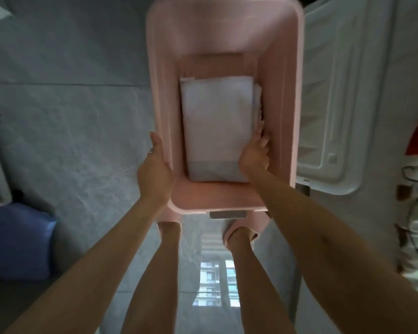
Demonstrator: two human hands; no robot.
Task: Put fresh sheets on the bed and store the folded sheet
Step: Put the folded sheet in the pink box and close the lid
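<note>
Folded sheet (215, 121) in pink bin (297, 92).
My left hand (155, 167) grips its wall; right hand (255, 154) curls round sheet's edge.

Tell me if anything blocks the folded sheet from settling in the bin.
Nothing visible does. The folded sheet already lies inside the pink bin, the right hand at its right edge; the left hand holds the rim.

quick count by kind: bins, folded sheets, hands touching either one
pink bin: 1
folded sheet: 1, lying inside the bin
hands: 2, left hand gripping the bin's rim, right hand at the sheet's right edge
total: 4
</note>
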